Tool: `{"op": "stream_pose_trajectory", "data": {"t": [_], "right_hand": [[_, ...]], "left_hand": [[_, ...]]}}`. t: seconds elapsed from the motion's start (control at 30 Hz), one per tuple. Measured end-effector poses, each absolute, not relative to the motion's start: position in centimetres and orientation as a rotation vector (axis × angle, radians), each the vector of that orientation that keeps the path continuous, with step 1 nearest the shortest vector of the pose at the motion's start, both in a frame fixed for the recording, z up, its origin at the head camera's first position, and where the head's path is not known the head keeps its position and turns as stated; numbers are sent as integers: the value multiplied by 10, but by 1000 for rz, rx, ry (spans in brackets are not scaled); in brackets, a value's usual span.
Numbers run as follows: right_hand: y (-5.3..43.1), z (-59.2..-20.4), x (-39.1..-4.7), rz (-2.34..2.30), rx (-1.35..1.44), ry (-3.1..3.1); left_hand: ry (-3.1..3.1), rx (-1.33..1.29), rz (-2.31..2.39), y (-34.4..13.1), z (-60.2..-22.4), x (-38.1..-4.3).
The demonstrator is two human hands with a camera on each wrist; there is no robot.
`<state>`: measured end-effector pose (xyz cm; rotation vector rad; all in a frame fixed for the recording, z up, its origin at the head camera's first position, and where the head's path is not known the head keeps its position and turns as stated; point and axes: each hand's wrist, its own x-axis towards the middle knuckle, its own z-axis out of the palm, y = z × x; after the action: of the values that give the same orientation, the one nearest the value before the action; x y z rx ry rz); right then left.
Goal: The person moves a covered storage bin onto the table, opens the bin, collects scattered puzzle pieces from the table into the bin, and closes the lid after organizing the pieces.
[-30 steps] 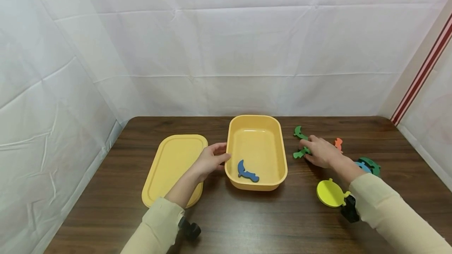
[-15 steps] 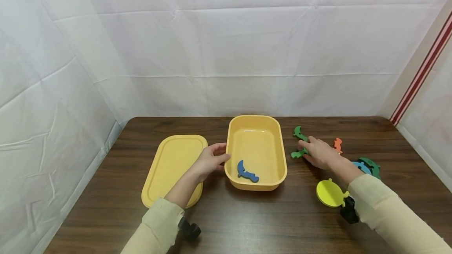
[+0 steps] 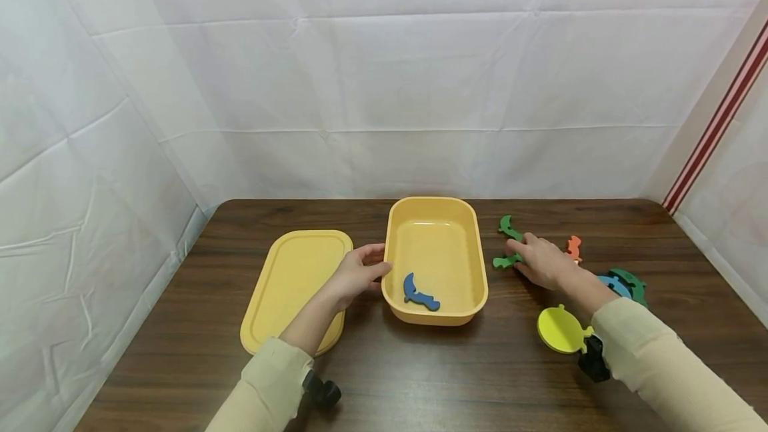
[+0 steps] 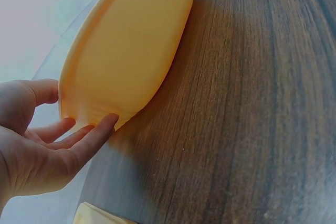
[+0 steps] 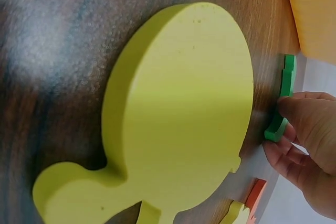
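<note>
Creased white cloth (image 3: 384,105) hanging behind and at the left of a dark brown wood-grain tabletop (image 3: 384,382). Set toward the far side, upright: a deep rounded-rectangular orange-yellow tray (image 3: 441,245). Just left of it, lying flat: a yellow rounded-rectangular panel (image 3: 294,272), partly behind the left forearm. At the tray's left wall, the left hand (image 3: 358,271), lightly bent, loosely pinching the rim with thumb over the edge and fingertips outside. Well right of the tray, the right hand (image 3: 542,262), nearly closed, pinching a slim green piece (image 5: 286,80) between thumb and fingers; cannot tell whether lifted. Nearer, a thick round yellow piece (image 3: 563,329) with knobs. Farther right, a dark green curved piece (image 3: 636,282) beside a light blue piece (image 3: 620,287). Inside the tray's near left part, a blue crescent-ended piece (image 3: 422,299). Beyond the right wrist, a small orange piece (image 3: 573,247).
</note>
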<state>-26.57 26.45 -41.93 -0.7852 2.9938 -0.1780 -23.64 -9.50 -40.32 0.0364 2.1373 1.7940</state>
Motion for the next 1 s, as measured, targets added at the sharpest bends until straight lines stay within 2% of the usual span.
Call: {"op": "stream_pose_trajectory", "data": {"t": [0.67, 1.0], "right_hand": [[264, -402, -270, -155, -882, 3040], [263, -389, -271, -140, -928, 3052]], "left_hand": [[2089, 83, 1836, -95, -405, -238], [2086, 102, 1803, -93, -380, -223]]}}
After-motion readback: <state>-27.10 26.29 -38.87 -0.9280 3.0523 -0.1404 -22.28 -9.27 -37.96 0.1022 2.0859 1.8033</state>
